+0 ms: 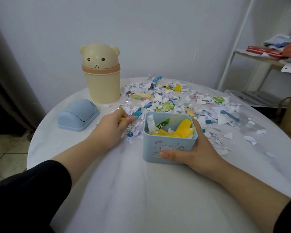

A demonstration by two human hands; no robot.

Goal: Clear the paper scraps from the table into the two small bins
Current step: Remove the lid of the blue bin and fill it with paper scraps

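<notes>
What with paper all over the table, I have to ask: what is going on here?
A person is clearing paper scraps off a round white table. The right hand holds an open blue bin, already partly filled with yellow and white pieces. The left hand grips a yellow scrap at the edge of the pile beside it. The bin's blue lid lies off to the left, and a bear-shaped bin stands closed behind. Most scraps are not yet binned.

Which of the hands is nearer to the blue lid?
Left. The left hand pinches scraps just right of the lid; the right hand grips the blue bin, farther right.
</notes>
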